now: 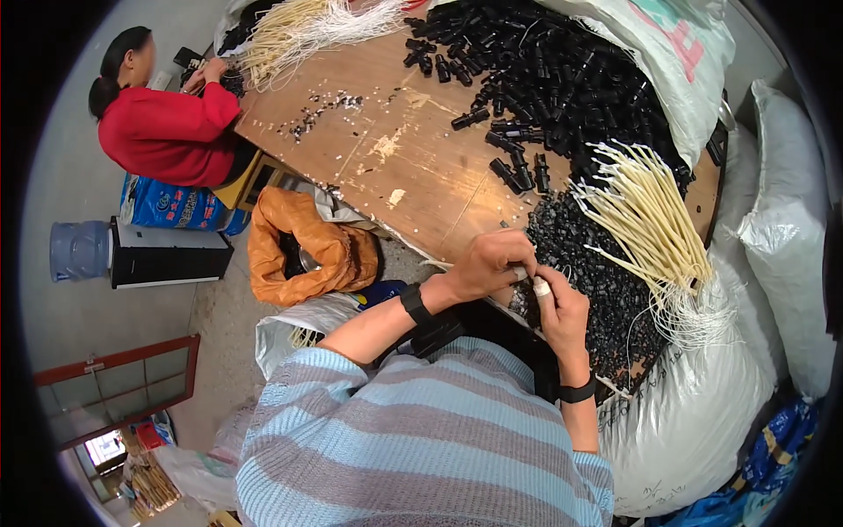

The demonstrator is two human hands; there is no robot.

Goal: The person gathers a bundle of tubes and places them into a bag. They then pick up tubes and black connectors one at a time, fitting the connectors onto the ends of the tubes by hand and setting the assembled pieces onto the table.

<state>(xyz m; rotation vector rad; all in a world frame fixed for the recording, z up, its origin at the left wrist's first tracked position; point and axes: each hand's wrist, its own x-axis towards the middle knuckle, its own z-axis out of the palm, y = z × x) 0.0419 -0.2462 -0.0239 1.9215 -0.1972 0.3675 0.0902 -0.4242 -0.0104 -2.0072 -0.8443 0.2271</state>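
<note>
White-taped fingers (543, 290) pinched, contents unclear

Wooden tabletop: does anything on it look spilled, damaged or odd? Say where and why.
Small black and white bits lie scattered on the tabletop's far-left part, loose rather than heaped like the black pieces beside the right hand. Pale patches nearby may be worn surface.

Free passage is afforded ahead of the left hand (490, 265) across the wooden tabletop (430, 195). The right hand (565, 314) is bordered by small black parts (619, 307), beyond which the way is obstructed by a cream-coloured bundle (648, 204) and heaped black fittings (575, 83).
</note>
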